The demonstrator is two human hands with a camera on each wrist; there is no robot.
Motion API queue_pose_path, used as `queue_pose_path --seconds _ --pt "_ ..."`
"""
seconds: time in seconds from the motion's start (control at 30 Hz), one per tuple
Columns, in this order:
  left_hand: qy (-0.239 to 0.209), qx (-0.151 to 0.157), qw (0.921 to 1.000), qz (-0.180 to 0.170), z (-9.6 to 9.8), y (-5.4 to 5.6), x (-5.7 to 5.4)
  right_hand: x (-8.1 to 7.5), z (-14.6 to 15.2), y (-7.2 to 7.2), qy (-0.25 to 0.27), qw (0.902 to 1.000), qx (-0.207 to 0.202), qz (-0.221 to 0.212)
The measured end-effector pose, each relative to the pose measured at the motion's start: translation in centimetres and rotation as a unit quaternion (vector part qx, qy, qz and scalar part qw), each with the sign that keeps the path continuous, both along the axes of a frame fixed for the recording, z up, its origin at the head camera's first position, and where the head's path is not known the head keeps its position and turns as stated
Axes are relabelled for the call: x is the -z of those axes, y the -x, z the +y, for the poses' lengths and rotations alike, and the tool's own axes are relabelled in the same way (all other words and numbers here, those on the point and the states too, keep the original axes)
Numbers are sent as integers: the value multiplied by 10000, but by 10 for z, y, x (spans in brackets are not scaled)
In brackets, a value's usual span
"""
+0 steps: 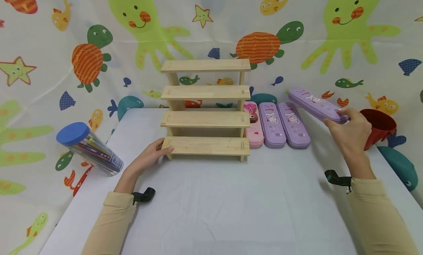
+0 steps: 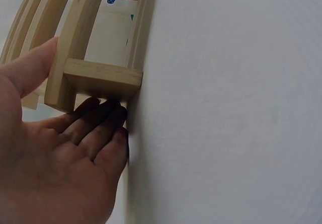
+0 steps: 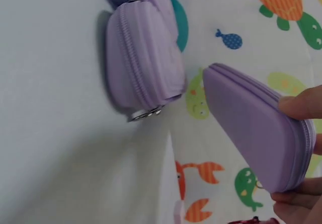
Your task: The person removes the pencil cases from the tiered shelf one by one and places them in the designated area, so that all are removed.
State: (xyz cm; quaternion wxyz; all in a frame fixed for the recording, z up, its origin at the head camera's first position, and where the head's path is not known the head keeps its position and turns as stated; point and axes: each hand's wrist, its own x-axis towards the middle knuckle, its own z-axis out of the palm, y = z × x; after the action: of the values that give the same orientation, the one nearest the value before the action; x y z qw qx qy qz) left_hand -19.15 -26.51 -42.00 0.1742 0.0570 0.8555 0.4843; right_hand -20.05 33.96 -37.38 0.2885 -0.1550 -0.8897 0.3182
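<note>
A stepped wooden shelf rack (image 1: pixel 205 145) with several tiers stands at the middle of the table. My left hand (image 1: pixel 150 156) holds its lowest tier by the left end; in the left wrist view the thumb (image 2: pixel 43 60) lies against the board and the fingers reach behind the leg. My right hand (image 1: pixel 353 130) grips the near end of a purple pencil case (image 1: pixel 315 104), raised and tilted above the table. From the right wrist view, its zipped side and plain base (image 3: pixel 251 128) show. Beside the rack lie a pink pencil case (image 1: pixel 253 132) and two purple pencil cases (image 1: pixel 272 126).
At the left stands a clear tub (image 1: pixel 99 152) of pens or pencils with a blue lid. A red container (image 1: pixel 380 126) is at the right edge, behind my right hand. A sea-animal printed cloth (image 1: pixel 205 38) hangs behind the white table (image 1: pixel 211 207).
</note>
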Motion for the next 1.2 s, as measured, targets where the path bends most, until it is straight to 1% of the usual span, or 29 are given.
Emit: queue_pose_path --seconds 0.2,0.4,0.53,0.7,0.83,0.97,1.1,1.2 --pt "2 28 10000 -31 1 2 0 12 6 -11 -90 9999 4 -144" --pt "-3 17 10000 -26 1 1 0 26 6 -17 -307 9991 49 -281" --pt "-13 24 10000 -32 1 0 0 33 6 -19 -415 9976 37 -559" --pt "-55 31 10000 -16 1 0 -1 37 4 -22 -527 9940 -71 -951" --pt "-50 25 10000 12 1 -1 -1 37 3 -24 -585 9867 -361 -1471" --pt "-40 40 10000 16 0 -1 -2 37 3 -25 -652 9751 -697 -2002" --pt "-57 57 10000 -1 0 -1 -2 38 2 -24 -786 9658 -884 -2309" --pt "-54 64 10000 -20 1 -1 -2 37 1 -25 -817 9620 -961 -2420"
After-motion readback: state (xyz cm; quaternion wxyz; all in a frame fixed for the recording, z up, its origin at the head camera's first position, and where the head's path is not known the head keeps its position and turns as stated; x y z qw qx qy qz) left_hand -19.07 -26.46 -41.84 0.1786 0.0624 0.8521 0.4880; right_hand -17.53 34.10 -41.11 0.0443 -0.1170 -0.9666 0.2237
